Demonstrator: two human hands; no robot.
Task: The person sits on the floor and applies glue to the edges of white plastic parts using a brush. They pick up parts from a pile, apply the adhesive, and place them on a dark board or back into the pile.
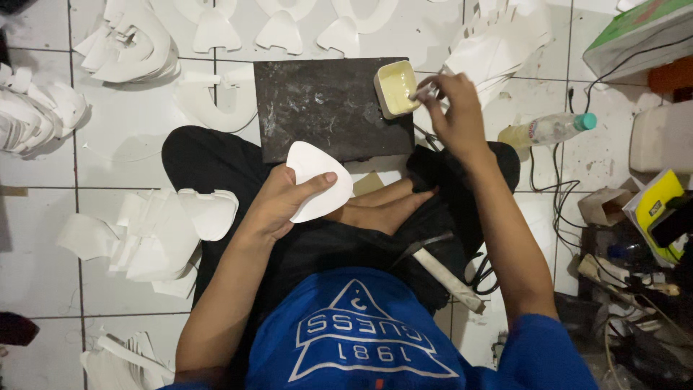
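My left hand holds a white rounded cut-out piece over my lap, thumb across its face. My right hand reaches forward and grips a small brush whose tip dips into a square dish of pale yellow glue. The dish rests on the right corner of a dark, scuffed slab that lies on the tiled floor in front of my crossed legs.
Stacks of white cut-out pieces lie on the floor at left, upper left and along the top. A plastic bottle lies at right beside black cables. A hammer rests by my right leg. Cluttered boxes fill the right edge.
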